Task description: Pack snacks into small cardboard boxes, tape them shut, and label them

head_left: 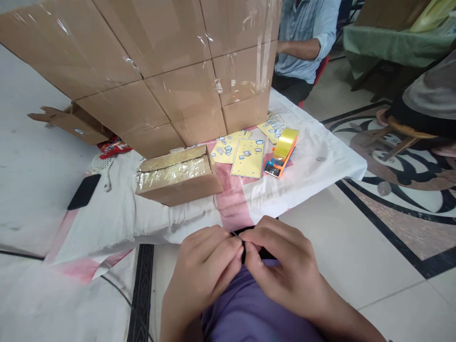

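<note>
My left hand and my right hand meet in front of my lap, fingertips almost touching. Both are closed in a pinch around a tiny, thin, dark item that is too small and too hidden to name. Just beyond them is the edge of a table with a white and pink cloth. On it lies a small cardboard box with shiny tape across its top. Yellow printed sheets lie to the right of that box, beside an orange tape dispenser with a yellow roll.
Stacked, taped cartons stand like a wall at the table's back. A black phone-like slab, a red packet and an open carton are at the left. A person in a blue shirt sits behind; another sits on a wooden stool.
</note>
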A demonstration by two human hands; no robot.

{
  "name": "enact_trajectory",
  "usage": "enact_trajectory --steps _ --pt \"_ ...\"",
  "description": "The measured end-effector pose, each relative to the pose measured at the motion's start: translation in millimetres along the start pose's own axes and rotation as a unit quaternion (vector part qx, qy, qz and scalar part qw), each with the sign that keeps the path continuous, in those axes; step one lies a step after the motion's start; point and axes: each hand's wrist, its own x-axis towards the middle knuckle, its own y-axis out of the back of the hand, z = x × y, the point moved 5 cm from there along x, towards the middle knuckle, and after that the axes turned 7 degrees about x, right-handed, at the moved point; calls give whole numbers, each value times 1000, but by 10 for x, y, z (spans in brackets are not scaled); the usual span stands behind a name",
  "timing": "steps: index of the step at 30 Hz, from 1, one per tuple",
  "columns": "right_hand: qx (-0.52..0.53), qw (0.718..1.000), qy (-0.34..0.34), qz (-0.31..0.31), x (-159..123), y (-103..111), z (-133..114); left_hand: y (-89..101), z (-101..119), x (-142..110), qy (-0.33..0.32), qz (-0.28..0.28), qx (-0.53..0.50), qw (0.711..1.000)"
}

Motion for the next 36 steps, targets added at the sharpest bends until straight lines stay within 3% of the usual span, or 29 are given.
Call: enact_trajectory --steps 4,10,17,36 --pt "8 1000 8 16 -27 5 14 18 6 13 8 26 -24 999" --pt "-7 999 27 15 -62 16 30 33 -24 50 78 14 -92 993" --pt "-33 998 52 4 -100 -1 16 17 -28 48 103 31 -117 987" --pt "-1 997 -8 74 -70 -3 25 -184 -39 -69 128 160 -160 966"
